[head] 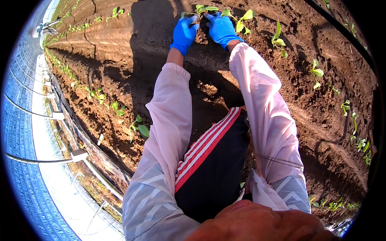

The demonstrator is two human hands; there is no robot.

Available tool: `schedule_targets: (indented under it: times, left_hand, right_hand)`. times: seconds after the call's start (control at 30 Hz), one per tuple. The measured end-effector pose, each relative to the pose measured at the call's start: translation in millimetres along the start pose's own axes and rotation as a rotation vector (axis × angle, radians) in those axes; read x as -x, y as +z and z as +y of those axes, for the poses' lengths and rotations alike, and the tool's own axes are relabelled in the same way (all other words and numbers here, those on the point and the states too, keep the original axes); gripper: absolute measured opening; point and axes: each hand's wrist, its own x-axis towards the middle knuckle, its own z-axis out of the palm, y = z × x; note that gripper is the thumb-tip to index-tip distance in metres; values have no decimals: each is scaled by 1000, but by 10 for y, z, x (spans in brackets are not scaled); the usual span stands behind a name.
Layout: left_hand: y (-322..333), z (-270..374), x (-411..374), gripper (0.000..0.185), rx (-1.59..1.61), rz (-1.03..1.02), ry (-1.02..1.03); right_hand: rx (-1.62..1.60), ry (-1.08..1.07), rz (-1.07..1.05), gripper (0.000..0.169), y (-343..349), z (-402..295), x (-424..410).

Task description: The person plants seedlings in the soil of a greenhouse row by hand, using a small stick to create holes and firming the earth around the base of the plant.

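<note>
A leafy green seedling (pixel 201 10) stands in brown soil at the top middle, between my two hands. My left hand (pixel 183 34), in a blue disposable glove, is at the left of its base, with the index finger and thumb pointing inward. From the right, my right hand (pixel 221 28), also in a blue glove, reaches toward the same base with its fingers bent down. Whether the fingertips pinch the stem or only touch the soil beside it cannot be made out. Another seedling (pixel 240 22) grows just right of my right hand.
More seedlings curve away on the right, one seedling (pixel 278 40) nearest. Another row runs left, with a broad-leaved seedling (pixel 140 126) beside my left sleeve. A black hose or pipe (pixel 340 30) crosses the upper right. Greenhouse wall sheeting (pixel 21 120) rises left; a person (pixel 45 29) is far off.
</note>
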Motion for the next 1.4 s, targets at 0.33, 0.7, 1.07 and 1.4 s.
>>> schedule_targets:
  times: [0.33, 0.7, 1.07, 1.4]
  left_hand:
    - [86, -153, 80, 25, 64, 52, -71]
    - [193, 106, 34, 11, 354, -8, -500]
    - [270, 195, 423, 25, -87, 258, 52]
    - [215, 245, 355, 28, -51, 170, 182]
  right_hand:
    - [-151, -2, 100, 24, -38, -35, 37]
    - [102, 141, 87, 26, 24, -161, 68]
    - [171, -80, 54, 37, -313, -232, 555]
    - [-326, 165, -16, 46, -2220, -276, 2382]
